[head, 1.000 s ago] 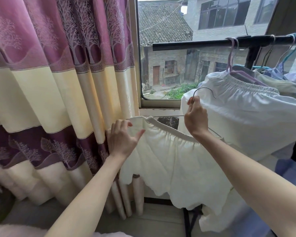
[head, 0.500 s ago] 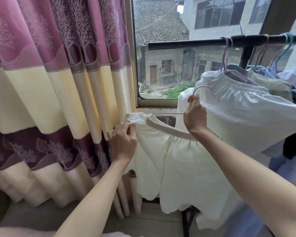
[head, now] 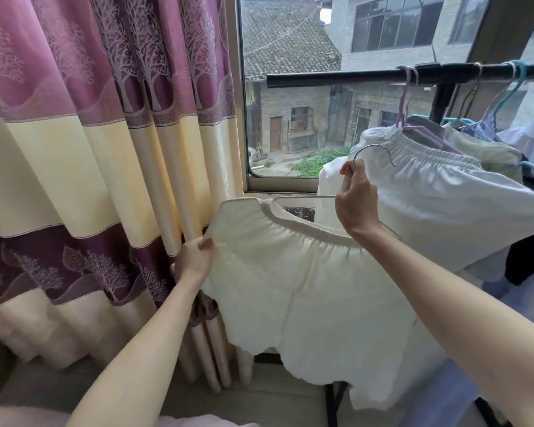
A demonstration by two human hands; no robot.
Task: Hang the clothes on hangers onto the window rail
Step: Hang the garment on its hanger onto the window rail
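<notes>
Purple-cream curtain (head: 105, 180) beside window (head: 290, 118)

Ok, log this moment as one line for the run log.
stage: pre-hang | right hand: holds metal hanger by hook | left hand: pinches cream shorts side | black rail: shorts not yet hung

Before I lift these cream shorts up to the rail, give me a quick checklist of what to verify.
1. Right hand grips the metal hanger below its hook: ok.
2. Cream shorts seated on both hanger ends: the far end is hidden, cannot tell.
3. Left hand off the fabric: not ok, it pinches the side.
4. Free rail left of the purple hanger: ok.
5. Hook open and unobstructed: ok.
</notes>
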